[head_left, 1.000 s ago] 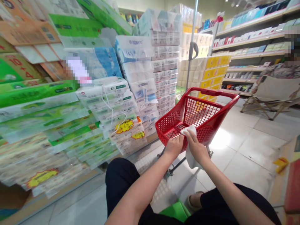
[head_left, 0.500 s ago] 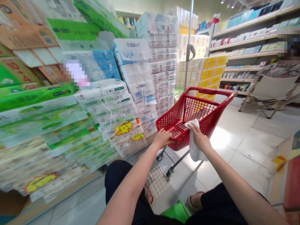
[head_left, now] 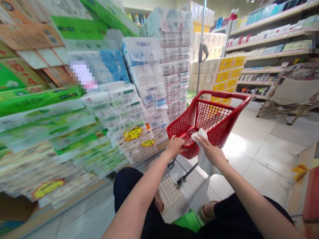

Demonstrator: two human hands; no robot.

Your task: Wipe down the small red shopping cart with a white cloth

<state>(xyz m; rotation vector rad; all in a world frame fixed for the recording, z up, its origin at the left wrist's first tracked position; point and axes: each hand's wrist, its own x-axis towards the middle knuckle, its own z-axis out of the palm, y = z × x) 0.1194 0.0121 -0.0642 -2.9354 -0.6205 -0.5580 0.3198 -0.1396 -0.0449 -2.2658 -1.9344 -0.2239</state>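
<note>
A small red shopping cart (head_left: 221,131) with a plastic lattice basket stands in front of me on thin metal legs with casters. Its near left corner is gripped by my left hand (head_left: 174,147), fingers curled over the rim. My right hand (head_left: 210,149) presses a white cloth (head_left: 203,159) against the near rim, a little right of the left hand. The cloth's loose part hangs down outside the basket, and my palm hides some of it.
Tall stacks of packaged tissue (head_left: 134,116) line the left side. Behind the cart stand yellow-and-white packs (head_left: 229,76) and a metal pole (head_left: 200,71). A person sits in a folding chair (head_left: 295,91) by the shelves (head_left: 261,39). A green container (head_left: 189,221) is between my feet.
My right hand has slid the cloth leftward along the cart's near rim, closer to my left hand. The left hand keeps its hold, and the view has shifted slightly.
</note>
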